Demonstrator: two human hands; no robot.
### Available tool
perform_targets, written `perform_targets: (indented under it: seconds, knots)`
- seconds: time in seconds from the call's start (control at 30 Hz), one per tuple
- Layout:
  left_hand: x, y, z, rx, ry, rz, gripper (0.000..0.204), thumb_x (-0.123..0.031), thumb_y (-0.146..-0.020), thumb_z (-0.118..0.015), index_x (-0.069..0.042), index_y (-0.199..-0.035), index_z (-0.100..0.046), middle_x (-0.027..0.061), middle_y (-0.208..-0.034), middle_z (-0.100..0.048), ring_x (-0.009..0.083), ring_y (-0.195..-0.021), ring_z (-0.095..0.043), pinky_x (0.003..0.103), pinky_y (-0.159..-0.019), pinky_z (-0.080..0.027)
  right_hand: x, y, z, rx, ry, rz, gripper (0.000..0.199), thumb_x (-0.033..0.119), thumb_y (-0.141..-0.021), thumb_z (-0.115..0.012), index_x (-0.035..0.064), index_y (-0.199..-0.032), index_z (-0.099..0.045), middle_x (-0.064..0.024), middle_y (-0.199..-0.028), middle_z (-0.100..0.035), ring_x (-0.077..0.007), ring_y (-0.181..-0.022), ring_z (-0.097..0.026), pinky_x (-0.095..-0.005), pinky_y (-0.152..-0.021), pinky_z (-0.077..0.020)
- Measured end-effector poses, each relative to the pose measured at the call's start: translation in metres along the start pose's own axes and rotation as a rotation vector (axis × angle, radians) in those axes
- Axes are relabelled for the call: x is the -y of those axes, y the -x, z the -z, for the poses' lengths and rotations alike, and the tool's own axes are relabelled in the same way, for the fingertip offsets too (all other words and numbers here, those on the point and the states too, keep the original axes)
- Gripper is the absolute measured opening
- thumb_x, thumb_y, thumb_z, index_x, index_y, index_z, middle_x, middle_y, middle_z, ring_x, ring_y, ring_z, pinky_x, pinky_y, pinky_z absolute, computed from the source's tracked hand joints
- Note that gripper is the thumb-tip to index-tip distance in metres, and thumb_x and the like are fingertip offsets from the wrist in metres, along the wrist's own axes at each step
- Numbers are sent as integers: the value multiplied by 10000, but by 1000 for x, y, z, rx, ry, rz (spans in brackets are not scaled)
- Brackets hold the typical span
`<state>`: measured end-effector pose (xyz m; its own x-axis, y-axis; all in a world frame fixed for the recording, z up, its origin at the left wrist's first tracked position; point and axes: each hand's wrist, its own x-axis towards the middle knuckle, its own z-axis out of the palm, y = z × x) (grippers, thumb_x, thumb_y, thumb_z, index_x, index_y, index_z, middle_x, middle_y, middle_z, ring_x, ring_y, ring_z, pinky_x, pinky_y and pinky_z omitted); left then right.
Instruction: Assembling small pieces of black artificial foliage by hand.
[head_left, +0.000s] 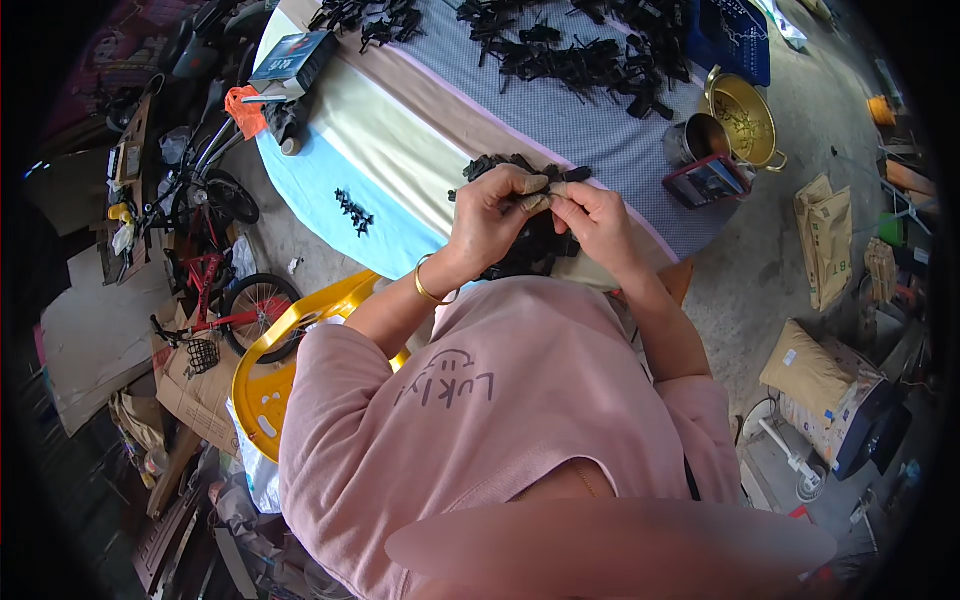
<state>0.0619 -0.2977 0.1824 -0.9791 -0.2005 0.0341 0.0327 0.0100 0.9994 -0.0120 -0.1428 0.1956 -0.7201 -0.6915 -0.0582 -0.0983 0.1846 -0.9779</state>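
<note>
Both my hands pinch one small black part (553, 186) between them, left hand (495, 215) and right hand (597, 222) fingertip to fingertip, just above the black pile (530, 250) at the table (400, 140) edge

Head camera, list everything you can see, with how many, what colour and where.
small plastic parts: many, black, spread over the table's far end
table: one, cloth in grey, cream and blue
parts pile: one, black, under the hands
basin: one, gold, right of table
phone: one, red case, table's right edge
child's bicycle: one, red, floor left
sacks: several, tan, floor right
left hand: pinching a black part, gold bangle at wrist
right hand: pinching the same part
</note>
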Motion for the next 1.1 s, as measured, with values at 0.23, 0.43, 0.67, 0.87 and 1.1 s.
perform_targets:
  seconds: [0.23, 0.43, 0.67, 0.87, 1.1]
  knots:
    - [11, -19, 14, 309, -632, -21, 327, -56, -695, -665, -36, -1014, -595, 141, -876, -601, 259, -806, -599, 295, -752, -475, -58, -7, -4, 121, 73, -226, 168, 144, -848, -556, -8, -898, -609, -14, -614, -553, -55, -537, -487, -198, -498, -381]
    - [62, -94, 42, 478, -745, -214, 510, -178, -697, -678, -84, -1171, -515, 180, -948, -594, 330, -872, -568, 376, -792, -449, -61, 2, 9, 3, 6, -229, 207, 163, -839, -580, -16, -940, -600, -16, -648, -558, -63, -575, -513, -206, -523, -403]
    - [116, -194, -5, -162, -1092, -392, 248, -198, -699, -678, -141, -940, -658, 112, -977, -556, 324, -935, -523, 380, -772, -455, -45, 8, -9, -26, 97, -163, 191, 155, -806, -604, -8, -905, -610, -74, -648, -589, -116, -558, -533, -251, -538, -420]
    - [118, -179, -9, -122, -752, -309, 175, -207, -748, -636, -86, -870, -666, 96, -980, -590, 298, -891, -561, 371, -770, -462, -61, 20, 8, -122, -10, -175, 178, 139, -838, -583, 2, -950, -601, -5, -687, -574, -59, -574, -507, -202, -524, -399]
    - [57, -94, 2, 46, -60, -128, 172, -95, -855, -539, -8, -980, -620, 124, -1125, -565, 200, -1061, -524, 305, -873, -421, -57, -15, 28, -322, -410, -301, 209, 151, -854, -575, -7, -989, -584, 15, -647, -513, -12, -478, -380, -155, -420, -286]
